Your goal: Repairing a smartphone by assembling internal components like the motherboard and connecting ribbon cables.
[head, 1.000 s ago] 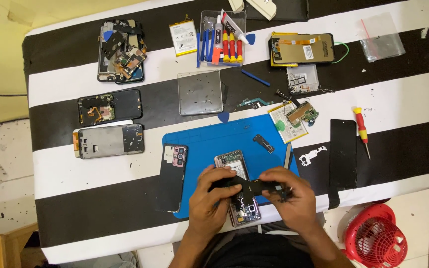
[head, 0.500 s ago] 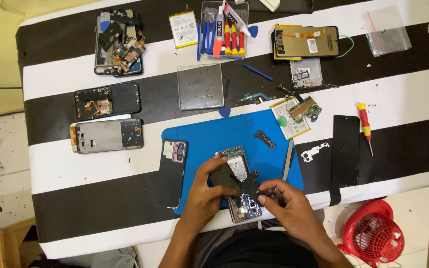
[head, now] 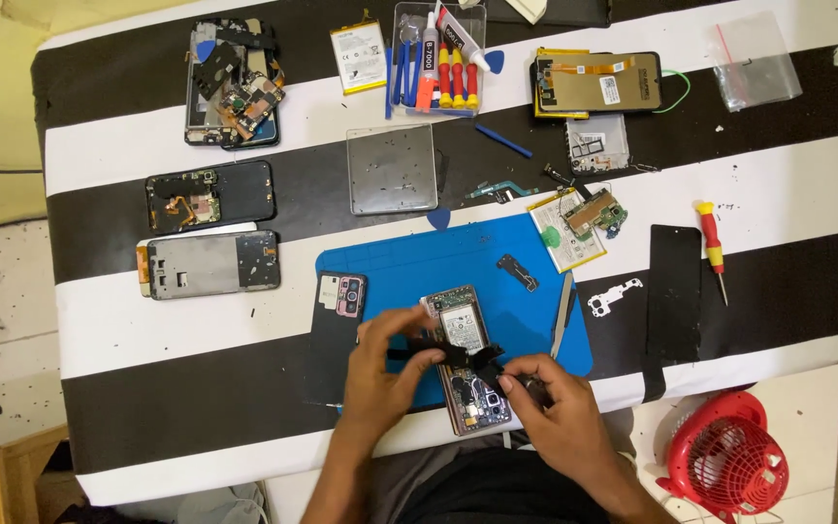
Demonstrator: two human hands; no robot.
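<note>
We hold a black strip over an opened phone on the blue mat.

Our left hand (head: 385, 374) and right hand (head: 545, 408) each pinch an end of the black strip (head: 448, 354), just above the opened phone (head: 466, 359) at the near edge of the blue mat (head: 409, 262). Farther off on the striped tabletop (head: 99, 330) lie a clear square tray (head: 392, 168) and red screwdrivers (head: 456, 82).

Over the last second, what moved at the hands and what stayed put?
The left hand and right hand have shifted slightly along the opened phone on the blue mat, both still pinching the black strip part across it. The part now sits a little more tilted over the phone. Nothing was let go. The screwdrivers, other phones and the red fan stayed where they were.
</note>
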